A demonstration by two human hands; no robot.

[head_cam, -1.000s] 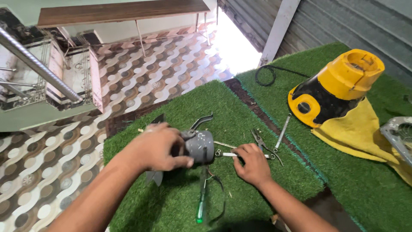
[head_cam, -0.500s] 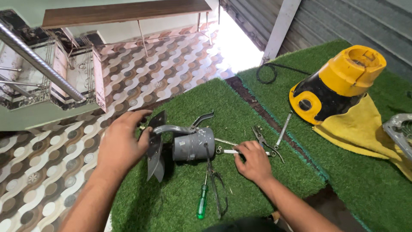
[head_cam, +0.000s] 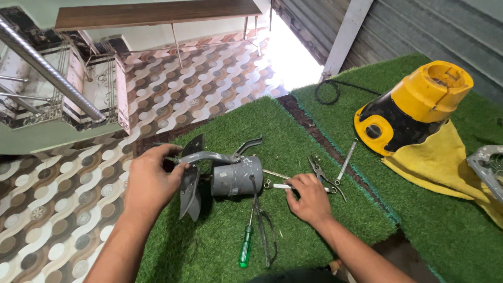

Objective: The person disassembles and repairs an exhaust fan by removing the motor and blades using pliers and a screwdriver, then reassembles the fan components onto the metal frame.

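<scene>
A grey cylindrical motor (head_cam: 237,177) with dark fan blades (head_cam: 189,183) and a curved metal bracket lies on a green artificial-grass mat (head_cam: 293,131). My left hand (head_cam: 151,181) grips the fan-blade end of it. My right hand (head_cam: 309,198) rests on the mat to the right of the motor, fingers pinching a small silver wrench (head_cam: 280,186). A green-handled screwdriver (head_cam: 247,238) lies in front of the motor. Pliers (head_cam: 320,172) and a thin metal tool (head_cam: 346,162) lie just beyond my right hand.
A yellow and black appliance base (head_cam: 411,107) sits on a yellow cloth (head_cam: 445,167) on the mat at right, with a black cord (head_cam: 327,89) behind it. A grey metal part (head_cam: 490,165) is at the far right. Patterned tile floor and a stair railing (head_cam: 47,73) lie left.
My left hand slid off the motor body to the fan-blade end on the left, uncovering the motor and blades. My right hand stayed by the small wrench.
</scene>
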